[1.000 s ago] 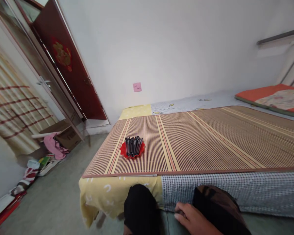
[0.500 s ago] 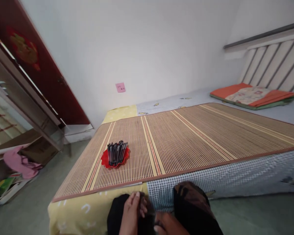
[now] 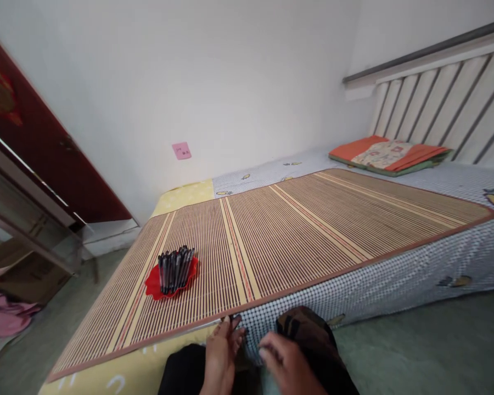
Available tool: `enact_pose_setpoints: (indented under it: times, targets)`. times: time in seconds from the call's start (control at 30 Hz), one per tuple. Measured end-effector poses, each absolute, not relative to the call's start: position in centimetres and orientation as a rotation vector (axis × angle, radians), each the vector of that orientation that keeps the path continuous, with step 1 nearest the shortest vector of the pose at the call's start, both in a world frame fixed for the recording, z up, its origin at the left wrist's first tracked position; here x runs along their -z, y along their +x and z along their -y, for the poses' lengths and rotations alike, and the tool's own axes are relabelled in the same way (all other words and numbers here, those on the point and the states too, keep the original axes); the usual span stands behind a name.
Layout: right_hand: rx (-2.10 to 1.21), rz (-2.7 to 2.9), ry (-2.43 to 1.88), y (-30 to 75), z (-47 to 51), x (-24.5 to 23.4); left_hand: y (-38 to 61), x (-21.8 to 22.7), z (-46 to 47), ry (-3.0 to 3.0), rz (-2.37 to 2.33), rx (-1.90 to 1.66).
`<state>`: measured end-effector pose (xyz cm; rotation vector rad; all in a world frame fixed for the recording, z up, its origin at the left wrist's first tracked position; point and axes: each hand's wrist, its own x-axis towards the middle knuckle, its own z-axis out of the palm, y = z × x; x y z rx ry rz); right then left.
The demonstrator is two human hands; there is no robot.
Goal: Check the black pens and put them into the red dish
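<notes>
My left hand (image 3: pixel 221 354) is closed at the front edge of the bed, in front of my lap. Between its thumb and fingers pokes a small dark pen-like piece (image 3: pixel 235 320), mostly hidden by the fingers. To its right, my right hand (image 3: pixel 287 359) has its fingers curled in over the thumb, a little apart from the left. What it holds, if anything, does not show. Further off and to the left, a red scalloped dish (image 3: pixel 151 282) sits on the striped mat (image 3: pixel 214 263), with several dark pens (image 3: pixel 175 271) bunched in it.
The mat lies on a bed with a checked and yellow sheet (image 3: pixel 181 198). Folded orange bedding (image 3: pixel 389 156) rests at the far right by a white slatted headboard (image 3: pixel 440 104). A cardboard box (image 3: pixel 28 274) and pink cloth (image 3: pixel 8 315) are on the floor at left.
The view has swung to the right. My right hand has risen from low by my lap, and my left hand has come up against the mat's edge. The dish of pens stays on the mat.
</notes>
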<state>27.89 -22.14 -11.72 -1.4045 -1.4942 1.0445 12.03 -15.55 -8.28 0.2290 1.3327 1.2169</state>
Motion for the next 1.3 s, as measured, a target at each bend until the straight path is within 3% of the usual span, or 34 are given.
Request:
enact_pose_setpoints:
  times: [0.17, 0.27, 0.6, 0.97, 1.3]
  targets:
    - [-0.922, 0.482, -1.311, 39.3, 19.5, 12.0, 13.1, 7.5, 15.4, 0.139, -1.282, -1.128]
    - [-1.06, 0.289, -1.2, 43.9, 18.0, 13.4, 14.0, 7.5, 14.9, 0.114, -1.251, -1.068]
    - [-0.974, 0.239, -1.104, 45.9, 14.9, 14.7, 14.7, 10.3, 14.6, 0.133, -1.274, -1.26]
    - [-0.582, 0.276, -1.373, 48.3, 13.2, 14.6, 15.3, 8.7, 14.3, 0.171, -1.322, -1.269]
    - [-0.632, 0.224, -1.306, 46.2, 12.9, 14.5, 15.8, 9.5, 15.0, 0.282, -1.28, -1.342]
